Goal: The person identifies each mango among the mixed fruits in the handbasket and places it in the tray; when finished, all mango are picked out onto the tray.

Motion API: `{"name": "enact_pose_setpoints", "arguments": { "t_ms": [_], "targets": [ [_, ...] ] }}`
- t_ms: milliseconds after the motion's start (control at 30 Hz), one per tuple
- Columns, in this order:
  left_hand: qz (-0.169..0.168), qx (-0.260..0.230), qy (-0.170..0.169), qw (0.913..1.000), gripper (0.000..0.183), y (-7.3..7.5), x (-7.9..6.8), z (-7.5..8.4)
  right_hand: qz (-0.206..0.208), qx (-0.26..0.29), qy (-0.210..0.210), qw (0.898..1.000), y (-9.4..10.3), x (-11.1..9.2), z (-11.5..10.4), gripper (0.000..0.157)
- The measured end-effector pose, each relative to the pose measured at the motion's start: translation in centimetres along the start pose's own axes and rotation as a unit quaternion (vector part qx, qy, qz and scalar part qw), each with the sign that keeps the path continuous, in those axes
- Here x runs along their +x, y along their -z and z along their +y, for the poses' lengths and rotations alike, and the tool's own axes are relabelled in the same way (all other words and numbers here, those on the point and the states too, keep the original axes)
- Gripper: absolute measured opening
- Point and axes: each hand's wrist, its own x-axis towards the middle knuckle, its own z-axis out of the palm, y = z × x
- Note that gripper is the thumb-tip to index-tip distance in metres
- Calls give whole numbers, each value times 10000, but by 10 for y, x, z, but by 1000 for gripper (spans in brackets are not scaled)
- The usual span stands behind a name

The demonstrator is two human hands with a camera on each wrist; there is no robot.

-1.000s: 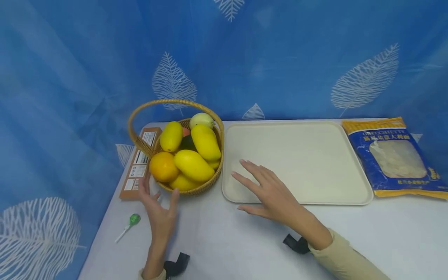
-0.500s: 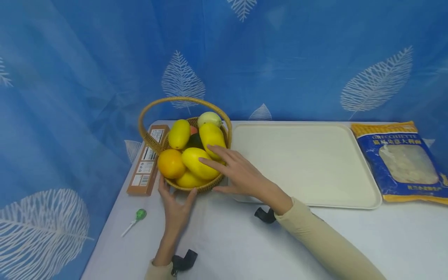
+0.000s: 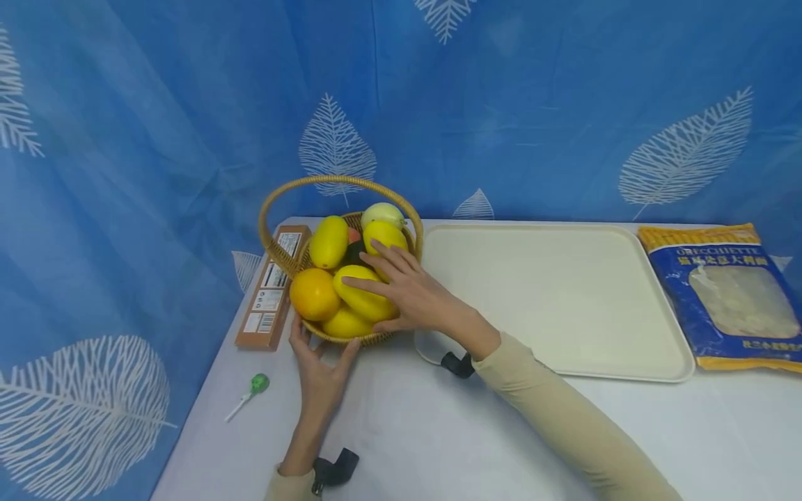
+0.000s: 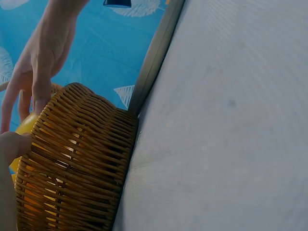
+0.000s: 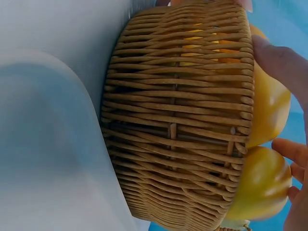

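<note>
A wicker basket (image 3: 376, 339) with a tall handle holds yellow mangoes, an orange (image 3: 315, 295) and other fruit. My left hand (image 3: 321, 379) grips its near left side, the thumb on the rim in the left wrist view. From the right, my right hand (image 3: 421, 296) reaches over the basket with fingers spread. Its fingers lie across the front mango (image 3: 360, 300) and the rear mango (image 3: 383, 233). In the right wrist view, the right thumb is at the basket rim and other fingertips touch a mango (image 5: 262, 185). Part of both mangoes is hidden beneath that hand.
A cream tray (image 3: 551, 299) lies right of the basket, a blue-and-yellow pasta bag (image 3: 727, 299) beyond it. Left of the basket is a long brown box (image 3: 266, 299). A green lollipop (image 3: 259, 383) lies near the table's left edge. Blue curtain hangs behind.
My right hand has moved left from over the tray onto the mangoes. My left hand has come up against the basket. The view has shifted slightly left.
</note>
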Motion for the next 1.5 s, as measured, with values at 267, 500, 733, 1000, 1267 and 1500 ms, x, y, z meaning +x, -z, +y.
{"name": "enact_pose_setpoints", "arguments": {
  "t_ms": [267,500,733,1000,1267,1500],
  "targets": [
    [-45,-4,-31,10000,106,-1,1,0,-66,-360,-51,9993,-2,2,1,80],
    [-37,69,124,9999,105,0,-1,1,27,-290,24,9996,-5,4,1,78],
    [-34,133,142,9998,106,1,-1,0,342,-62,155,9993,-10,2,4,76],
    [-36,-51,-45,10000,104,-1,-2,0,1153,277,322,9924,1,-4,0,71],
    [1,-70,-94,9999,105,-1,-3,0,1937,808,388,9770,41,-17,-7,70],
    [45,-79,-59,9999,107,-1,-2,-2,2488,1173,-156,9613,69,-42,14,77]
  ]
}}
